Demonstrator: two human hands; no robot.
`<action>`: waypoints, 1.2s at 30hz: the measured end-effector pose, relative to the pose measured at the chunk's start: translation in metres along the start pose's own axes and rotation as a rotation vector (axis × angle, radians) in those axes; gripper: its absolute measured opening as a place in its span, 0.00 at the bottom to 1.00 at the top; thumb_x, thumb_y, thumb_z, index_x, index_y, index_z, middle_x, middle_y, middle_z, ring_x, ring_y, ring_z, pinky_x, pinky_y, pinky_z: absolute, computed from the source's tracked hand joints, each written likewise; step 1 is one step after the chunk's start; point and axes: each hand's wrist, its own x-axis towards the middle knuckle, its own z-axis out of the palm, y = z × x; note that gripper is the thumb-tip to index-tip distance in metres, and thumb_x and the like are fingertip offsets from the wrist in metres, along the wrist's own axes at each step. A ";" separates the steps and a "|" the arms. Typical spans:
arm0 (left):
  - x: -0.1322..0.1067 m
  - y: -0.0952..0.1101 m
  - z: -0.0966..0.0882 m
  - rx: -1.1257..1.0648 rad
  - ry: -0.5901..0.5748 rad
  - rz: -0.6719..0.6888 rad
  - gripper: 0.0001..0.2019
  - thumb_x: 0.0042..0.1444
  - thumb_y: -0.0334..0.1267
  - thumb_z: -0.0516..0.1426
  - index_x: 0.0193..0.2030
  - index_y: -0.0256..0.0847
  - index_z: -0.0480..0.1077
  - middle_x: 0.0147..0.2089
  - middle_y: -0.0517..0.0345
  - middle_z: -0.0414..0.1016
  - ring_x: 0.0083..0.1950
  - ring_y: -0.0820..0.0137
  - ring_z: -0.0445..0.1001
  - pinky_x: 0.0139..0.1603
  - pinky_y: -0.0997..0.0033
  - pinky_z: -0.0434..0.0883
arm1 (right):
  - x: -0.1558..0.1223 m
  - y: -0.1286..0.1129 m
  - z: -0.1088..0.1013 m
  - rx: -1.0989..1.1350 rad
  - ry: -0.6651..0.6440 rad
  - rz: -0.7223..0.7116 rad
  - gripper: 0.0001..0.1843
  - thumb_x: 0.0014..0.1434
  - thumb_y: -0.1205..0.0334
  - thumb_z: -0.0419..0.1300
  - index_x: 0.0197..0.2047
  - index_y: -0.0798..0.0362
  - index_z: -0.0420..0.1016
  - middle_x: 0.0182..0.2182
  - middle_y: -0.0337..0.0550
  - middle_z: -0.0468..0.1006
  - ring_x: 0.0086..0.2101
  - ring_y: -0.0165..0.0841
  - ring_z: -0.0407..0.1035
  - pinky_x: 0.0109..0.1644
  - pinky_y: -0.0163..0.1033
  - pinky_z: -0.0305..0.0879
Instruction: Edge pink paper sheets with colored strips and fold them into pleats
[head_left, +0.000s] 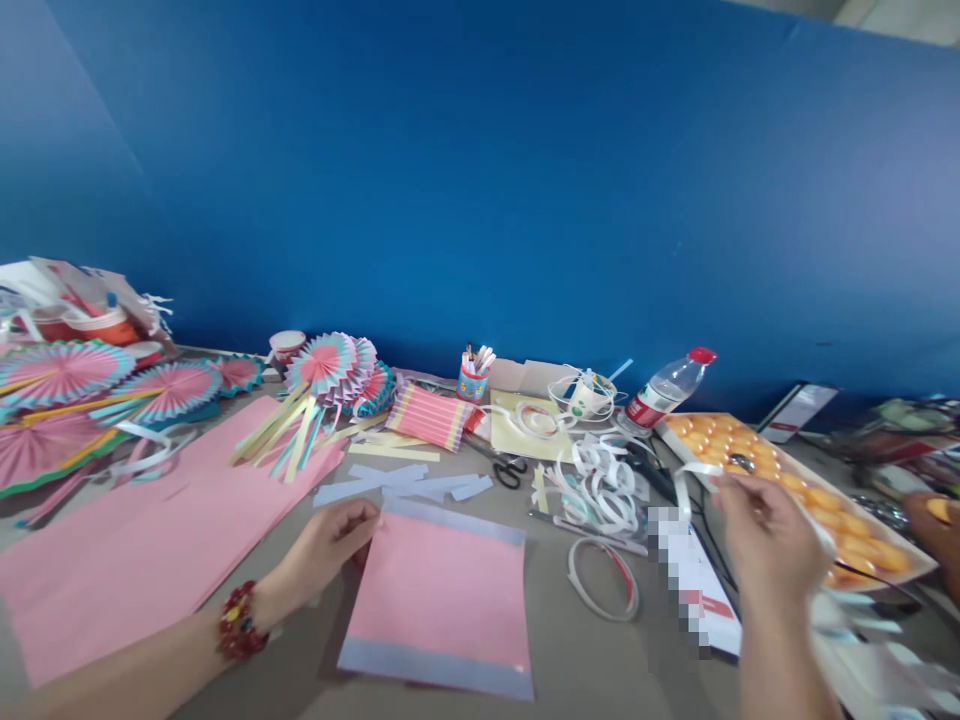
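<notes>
A pink paper sheet (446, 590) with pale lilac bands along its far and near edges lies in front of me. My left hand (341, 540), a red bead bracelet on its wrist, pinches the sheet's upper left corner. Off to the right, my right hand (776, 535) is raised over the table, thumb and fingers closed on a thin white strip (684, 490) that curls down. Between the two hands lies a roll of narrow tape (604, 580). Behind it is a tangled heap of white curled strips (604, 490).
Large pink sheets (150, 560) and folded paper fans (169, 390) cover the left side. Black-handled scissors (510, 470), lilac strips (405, 482) and a pink pleated paper (427, 415) lie ahead. A water bottle (667, 392) stands by an orange-patterned box (795, 490). Another person's hand (930, 535) shows at far right.
</notes>
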 end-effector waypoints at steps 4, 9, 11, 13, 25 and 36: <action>-0.018 -0.013 -0.009 -0.020 -0.014 -0.075 0.20 0.60 0.55 0.52 0.30 0.40 0.66 0.24 0.62 0.67 0.27 0.70 0.68 0.28 0.75 0.64 | -0.015 -0.027 0.016 -0.050 -0.125 -0.246 0.22 0.62 0.45 0.51 0.35 0.53 0.76 0.30 0.47 0.79 0.30 0.36 0.73 0.32 0.37 0.61; -0.036 -0.021 -0.020 -0.051 -0.034 -0.172 0.18 0.59 0.56 0.54 0.36 0.42 0.71 0.30 0.58 0.75 0.30 0.65 0.74 0.30 0.72 0.69 | -0.029 -0.052 0.043 -0.046 -0.397 -0.512 0.18 0.64 0.51 0.51 0.31 0.52 0.74 0.30 0.44 0.78 0.28 0.33 0.71 0.31 0.35 0.60; -0.039 -0.022 -0.024 -0.022 -0.076 -0.177 0.18 0.60 0.55 0.53 0.41 0.43 0.72 0.31 0.58 0.77 0.29 0.64 0.76 0.29 0.72 0.69 | -0.034 -0.061 0.048 -0.055 -0.452 -0.523 0.15 0.64 0.54 0.50 0.36 0.51 0.75 0.35 0.45 0.80 0.29 0.33 0.72 0.30 0.35 0.61; -0.040 -0.021 -0.028 0.082 -0.071 -0.151 0.17 0.61 0.54 0.52 0.43 0.43 0.71 0.28 0.59 0.76 0.25 0.66 0.76 0.26 0.73 0.67 | -0.039 -0.072 0.048 -0.048 -0.487 -0.527 0.14 0.63 0.57 0.50 0.41 0.51 0.75 0.40 0.46 0.80 0.31 0.34 0.73 0.31 0.35 0.63; 0.021 0.006 -0.039 0.592 0.083 0.334 0.10 0.65 0.41 0.49 0.41 0.42 0.71 0.38 0.58 0.76 0.37 0.69 0.74 0.39 0.74 0.68 | -0.092 -0.136 0.041 0.254 -0.837 -0.636 0.12 0.60 0.71 0.48 0.35 0.51 0.72 0.33 0.43 0.78 0.35 0.36 0.73 0.39 0.38 0.67; 0.127 0.004 -0.010 0.925 0.004 0.466 0.04 0.54 0.31 0.60 0.38 0.38 0.72 0.41 0.52 0.73 0.48 0.60 0.71 0.51 0.64 0.66 | -0.113 -0.115 0.066 0.313 -0.660 -0.731 0.16 0.61 0.72 0.49 0.44 0.52 0.76 0.38 0.49 0.79 0.40 0.40 0.73 0.43 0.44 0.71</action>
